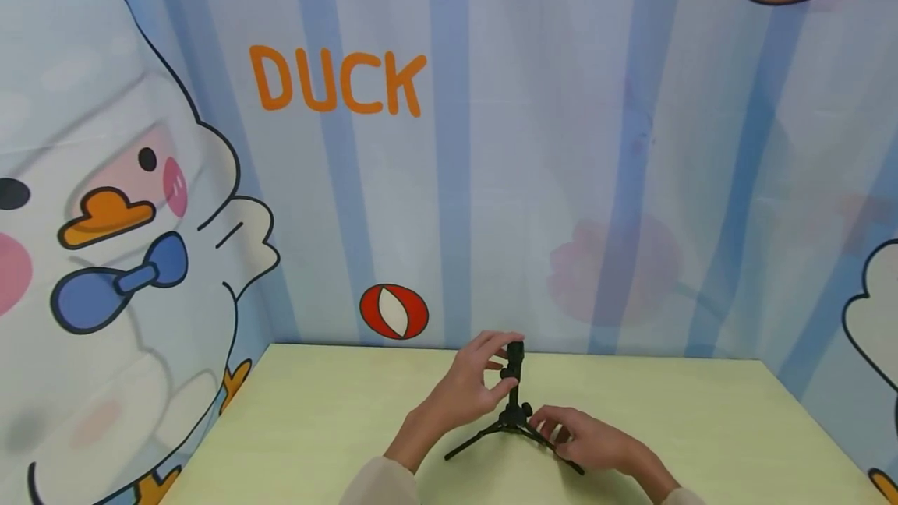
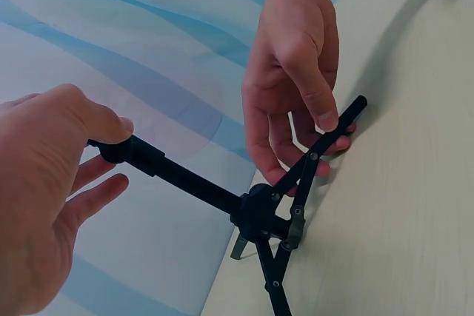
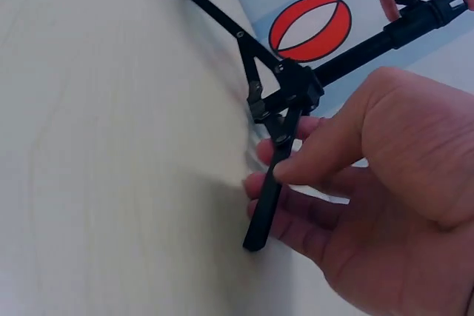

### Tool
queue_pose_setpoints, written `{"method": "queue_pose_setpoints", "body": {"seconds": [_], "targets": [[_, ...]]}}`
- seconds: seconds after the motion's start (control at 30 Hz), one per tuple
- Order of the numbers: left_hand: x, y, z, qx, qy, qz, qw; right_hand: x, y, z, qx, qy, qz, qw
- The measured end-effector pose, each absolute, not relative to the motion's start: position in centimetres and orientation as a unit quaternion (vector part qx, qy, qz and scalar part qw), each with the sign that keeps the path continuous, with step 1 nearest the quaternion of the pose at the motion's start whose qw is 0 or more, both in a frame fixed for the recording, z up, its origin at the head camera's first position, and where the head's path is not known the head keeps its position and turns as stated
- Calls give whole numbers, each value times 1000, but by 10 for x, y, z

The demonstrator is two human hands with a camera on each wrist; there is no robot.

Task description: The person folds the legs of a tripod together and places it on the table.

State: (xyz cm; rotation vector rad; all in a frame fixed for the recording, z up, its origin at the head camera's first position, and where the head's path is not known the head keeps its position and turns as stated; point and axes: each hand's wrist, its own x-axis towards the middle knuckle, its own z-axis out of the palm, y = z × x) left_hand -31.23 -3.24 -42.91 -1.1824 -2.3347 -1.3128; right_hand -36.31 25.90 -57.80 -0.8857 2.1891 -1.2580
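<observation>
A small black tripod (image 1: 513, 416) stands on the table with its legs spread and its column upright. At the column's top, my left hand (image 1: 464, 390) holds it between thumb and fingers, beside a small side knob. My right hand (image 1: 592, 440) pinches one leg (image 3: 268, 201) between thumb and fingers, low down near the tabletop. The left wrist view shows the column (image 2: 198, 186) running from the left thumb down to the hub (image 2: 255, 211), where hinged braces join the legs.
The pale yellow table (image 1: 337, 419) extends to both sides of the tripod. Behind it hangs a blue striped cloth (image 1: 519, 139) printed with a duck, orange lettering and a red and white ball. Cloth also closes off the left and right sides.
</observation>
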Motion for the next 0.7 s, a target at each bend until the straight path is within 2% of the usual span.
{"method": "queue_pose_setpoints", "body": {"seconds": [0.17,0.3,0.43,0.7], "targets": [[-313,-30,-429,-395,-792,-457,90,-332,242,-526,-287,774,-481,295],[-314,-29,-430,-386,-795,-462,74,-305,223,-490,-250,786,-483,295],[-314,-29,-430,-382,-794,-469,67,-298,218,-482,-229,793,-483,293],[-314,-28,-431,-380,-788,-480,67,-310,226,-485,-246,770,-502,307]]}}
